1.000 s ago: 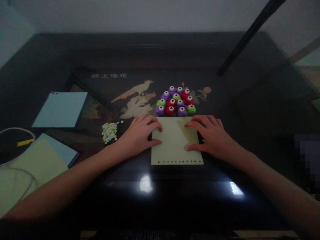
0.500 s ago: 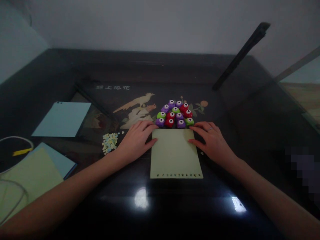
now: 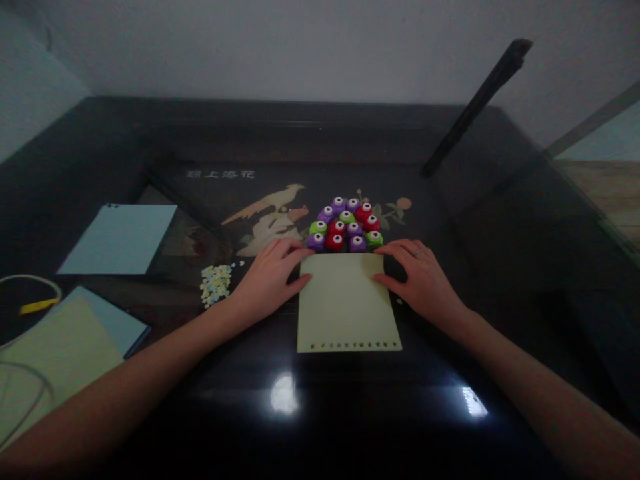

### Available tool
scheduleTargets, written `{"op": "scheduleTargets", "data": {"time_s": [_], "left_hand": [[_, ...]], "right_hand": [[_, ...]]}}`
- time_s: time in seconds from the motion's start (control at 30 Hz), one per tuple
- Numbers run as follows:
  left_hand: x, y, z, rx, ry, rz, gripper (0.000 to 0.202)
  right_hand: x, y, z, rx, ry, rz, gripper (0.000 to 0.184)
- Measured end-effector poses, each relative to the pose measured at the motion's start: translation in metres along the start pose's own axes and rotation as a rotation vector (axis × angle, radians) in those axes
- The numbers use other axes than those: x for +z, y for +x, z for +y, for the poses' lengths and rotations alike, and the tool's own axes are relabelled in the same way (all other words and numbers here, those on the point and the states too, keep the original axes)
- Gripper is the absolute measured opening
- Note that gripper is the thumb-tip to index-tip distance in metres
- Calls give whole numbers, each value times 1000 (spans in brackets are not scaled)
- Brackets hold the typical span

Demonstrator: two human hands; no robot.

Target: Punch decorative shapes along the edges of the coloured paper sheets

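Note:
A pale yellow-green sheet of paper (image 3: 345, 300) lies flat before me, with a row of small punched holes along its near edge. My left hand (image 3: 275, 273) holds its left edge near the far corner, thumb and forefinger apart along the side. At the opposite edge my right hand (image 3: 415, 270), with a ring on one finger, holds the sheet in the same way. Just beyond the far edge stand several small craft punches (image 3: 345, 227) in purple, red and green, packed close together. Each has a white top with a dark shape.
Left of my left hand lies a heap of small paper cut-outs (image 3: 216, 285). A light blue sheet (image 3: 120, 239) rests farther left, with more yellow-green paper (image 3: 75, 353) and a cable with a yellow tag (image 3: 40, 305) nearer. A dark stick-like object (image 3: 477, 107) rises at back right from the glossy table (image 3: 225, 413).
The whole view has shifted slightly, with things appearing a little farther left and mostly higher. Both hands keep their places at the paper's edges.

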State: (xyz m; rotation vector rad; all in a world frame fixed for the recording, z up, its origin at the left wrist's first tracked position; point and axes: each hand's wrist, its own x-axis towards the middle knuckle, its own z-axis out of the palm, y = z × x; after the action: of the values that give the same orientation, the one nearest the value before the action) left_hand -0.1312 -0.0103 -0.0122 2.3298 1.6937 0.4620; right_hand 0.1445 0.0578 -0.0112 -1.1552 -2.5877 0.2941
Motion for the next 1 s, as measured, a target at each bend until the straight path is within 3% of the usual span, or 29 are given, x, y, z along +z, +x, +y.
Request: {"op": "scheduleTargets", "data": {"time_s": [0.77,0.87,1.0], "left_hand": [[-6,2,5,-72,-72,-27,9],[-12,3,5,-126,-210,-17,12],[-22,5,5,-221,-609,29,13]], "right_hand": [[1,0,3,13,126,91,13],[-9,2,-1,99,262,85,17],[-26,4,-6,268,509,50,22]]}}
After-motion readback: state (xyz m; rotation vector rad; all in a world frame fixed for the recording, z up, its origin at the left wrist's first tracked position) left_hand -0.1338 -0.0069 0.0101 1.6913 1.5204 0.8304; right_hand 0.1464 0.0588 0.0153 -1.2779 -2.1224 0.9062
